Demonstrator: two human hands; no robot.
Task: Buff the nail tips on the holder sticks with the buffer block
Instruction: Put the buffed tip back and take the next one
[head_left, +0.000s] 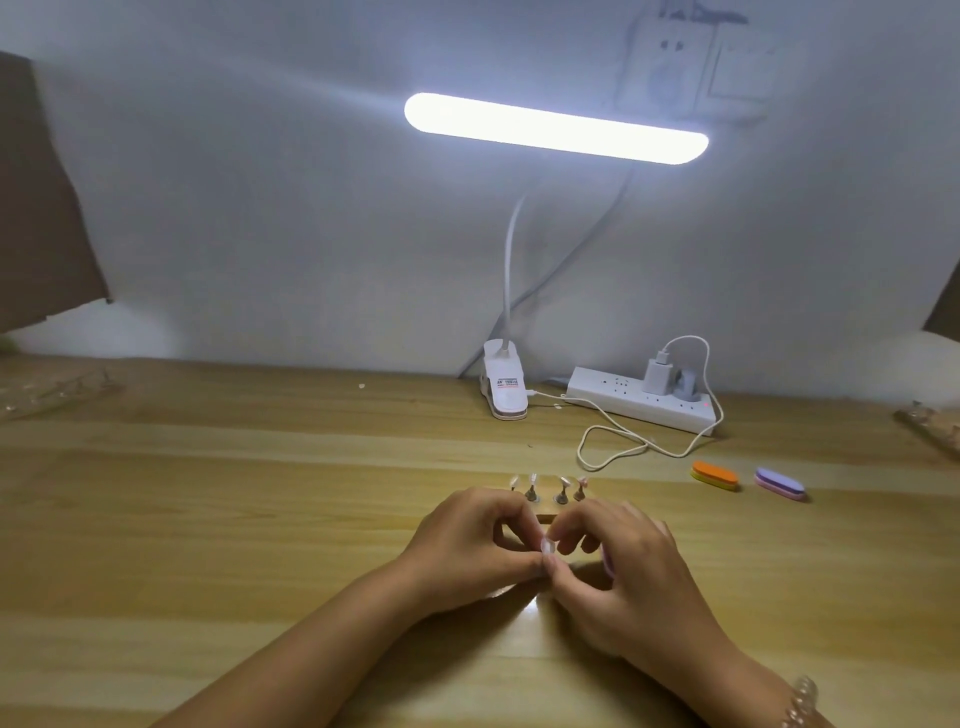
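Nail tip (548, 545) sits between left hand (467, 540) and right hand (628, 571), each grip pinched onto it.

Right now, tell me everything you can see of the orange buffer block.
The orange buffer block is a flat oval pad, an orange layer over yellow, foam-like by its look. It lies flat on the right side of the wooden table, beside a purple block but apart from it. Only the table touches it.

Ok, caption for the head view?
Left hand and right hand pinch a nail tip near holder sticks; orange buffer block and purple buffer block lie aside.
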